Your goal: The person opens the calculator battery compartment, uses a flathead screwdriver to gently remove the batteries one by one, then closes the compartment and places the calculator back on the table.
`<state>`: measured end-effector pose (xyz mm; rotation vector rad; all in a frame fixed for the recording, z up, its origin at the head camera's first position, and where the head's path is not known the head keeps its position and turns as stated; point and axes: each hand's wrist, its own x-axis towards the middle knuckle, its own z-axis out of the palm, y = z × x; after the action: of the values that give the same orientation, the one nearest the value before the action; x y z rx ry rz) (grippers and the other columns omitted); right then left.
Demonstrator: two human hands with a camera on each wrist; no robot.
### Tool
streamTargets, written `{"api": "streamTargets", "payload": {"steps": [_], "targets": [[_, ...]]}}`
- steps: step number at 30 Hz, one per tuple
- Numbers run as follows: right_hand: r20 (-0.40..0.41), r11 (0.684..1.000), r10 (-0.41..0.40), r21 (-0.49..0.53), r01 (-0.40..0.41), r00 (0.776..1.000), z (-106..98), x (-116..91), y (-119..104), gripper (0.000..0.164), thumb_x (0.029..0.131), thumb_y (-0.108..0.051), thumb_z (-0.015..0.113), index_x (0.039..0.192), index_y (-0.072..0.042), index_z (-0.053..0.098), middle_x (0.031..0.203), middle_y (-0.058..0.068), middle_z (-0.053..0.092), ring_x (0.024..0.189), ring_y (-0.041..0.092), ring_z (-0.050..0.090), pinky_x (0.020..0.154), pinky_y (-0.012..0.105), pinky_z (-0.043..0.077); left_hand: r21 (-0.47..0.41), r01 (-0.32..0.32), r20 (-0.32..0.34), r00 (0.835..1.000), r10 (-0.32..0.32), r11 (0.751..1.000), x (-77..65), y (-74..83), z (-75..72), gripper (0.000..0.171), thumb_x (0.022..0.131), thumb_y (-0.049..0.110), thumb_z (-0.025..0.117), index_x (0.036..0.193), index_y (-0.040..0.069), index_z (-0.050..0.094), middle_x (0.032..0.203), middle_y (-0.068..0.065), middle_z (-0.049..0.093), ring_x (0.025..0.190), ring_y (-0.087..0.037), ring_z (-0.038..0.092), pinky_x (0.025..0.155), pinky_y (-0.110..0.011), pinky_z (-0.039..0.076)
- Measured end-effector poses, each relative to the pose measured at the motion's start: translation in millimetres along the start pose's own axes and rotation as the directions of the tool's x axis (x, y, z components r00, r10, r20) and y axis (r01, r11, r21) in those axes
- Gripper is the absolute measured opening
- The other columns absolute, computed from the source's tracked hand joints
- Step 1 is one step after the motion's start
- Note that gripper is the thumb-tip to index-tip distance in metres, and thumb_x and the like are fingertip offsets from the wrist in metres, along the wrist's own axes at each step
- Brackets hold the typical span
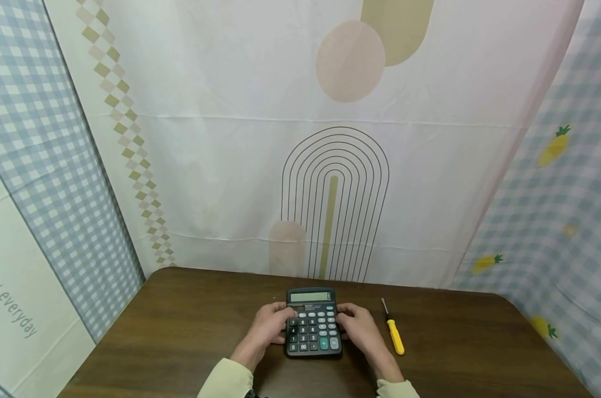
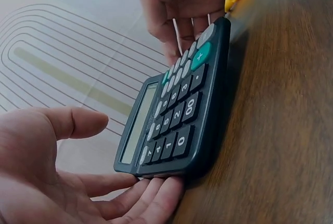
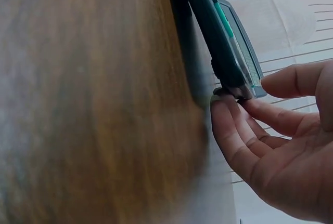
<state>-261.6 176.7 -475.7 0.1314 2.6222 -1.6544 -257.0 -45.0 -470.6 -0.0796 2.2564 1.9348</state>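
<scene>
In the head view, you hold a black rectangular plastic calculator (image 1: 308,330) by its two sides over the near middle of a dark brown wooden table (image 1: 181,320); your left hand (image 1: 269,323) grips its left edge, the thumb reaching over the upper left keys; your right hand (image 1: 357,326) grips its right edge; the grey rectangular display (image 1: 307,297) lies at the far end and reads 0; to the right of your right hand, near it, lies a yellow-handled screwdriver (image 1: 392,330) with a slim metal shaft, its tip pointing far; a white printed cloth (image 1: 220,177) hangs beyond the far table edge.

In the left wrist view, the fingers of your left hand bend under the calculator's left edge, while the thumb stands apart from its face; the right hand is on the opposite side, its grip partly hidden; the screwdriver's yellow handle shows beyond.

In the right wrist view, your right hand pinches the calculator's edge, thumb at the display side and fingers beneath; a dark gap shows between calculator and wood; you cannot tell whether any part touches the table.
</scene>
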Motion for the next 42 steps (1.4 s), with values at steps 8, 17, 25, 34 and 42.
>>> {"api": "streamTargets", "payload": {"steps": [8,17,25,34,42], "targets": [[-0.023,1.0,-0.025,0.011,0.025,0.999,-7,-4,-4,0.039,0.099,-0.009,0.06,0.131,0.011,0.066,0.118,0.02,0.071,0.095,0.024,0.068,0.076,0.041,0.062,-0.039,-0.011,0.007,1.0,0.012,0.999,0.5,0.6,-1.6,0.063,0.095,0.022,0.068,0.15,-0.005,0.053,0.121,-0.016,0.067,0.105,-0.028,0.064,0.075,-0.04,0.06],[-0.036,0.999,-0.004,0.045,0.006,0.999,-12,-6,-10,0.039,0.1,-0.01,0.059,0.133,0.011,0.064,0.116,0.019,0.07,0.094,0.025,0.067,0.077,0.043,0.062,-0.019,-0.026,0.003,1.0,0.026,0.999,-0.9,3.1,-4.7,0.06,0.097,0.025,0.068,0.152,0.003,0.056,0.123,-0.015,0.067,0.102,-0.029,0.063,0.075,-0.041,0.06],[-0.051,0.998,-0.004,0.07,0.008,0.999,-14,-6,-12,0.038,0.103,-0.009,0.058,0.136,0.01,0.063,0.11,0.017,0.069,0.084,0.023,0.066,0.07,0.04,0.062,-0.066,-0.037,0.009,0.999,0.038,0.997,-3.4,6.3,-5.2,0.06,0.098,0.024,0.067,0.154,0.006,0.054,0.122,-0.014,0.069,0.086,-0.024,0.071,0.067,-0.035,0.06],[-0.052,0.992,-0.003,0.122,0.009,0.999,-15,-8,-12,0.04,0.104,-0.007,0.056,0.14,0.011,0.058,0.111,0.02,0.067,0.078,0.021,0.068,0.07,0.04,0.064,-0.135,-0.054,0.036,0.998,0.059,0.989,-5.3,5.2,-4.6,0.06,0.098,0.019,0.065,0.156,0.007,0.051,0.114,-0.015,0.07,0.08,-0.025,0.077,0.065,-0.033,0.062],[-0.033,0.987,-0.005,0.161,0.01,0.999,-17,-9,-15,0.042,0.104,-0.007,0.055,0.142,0.011,0.055,0.115,0.022,0.066,0.077,0.025,0.074,0.069,0.042,0.064,-0.161,-0.079,0.037,0.996,0.086,0.984,-4.2,5.1,-5.2,0.055,0.099,0.019,0.063,0.152,0.009,0.053,0.118,-0.018,0.071,0.081,-0.028,0.079,0.069,-0.037,0.064]]}}
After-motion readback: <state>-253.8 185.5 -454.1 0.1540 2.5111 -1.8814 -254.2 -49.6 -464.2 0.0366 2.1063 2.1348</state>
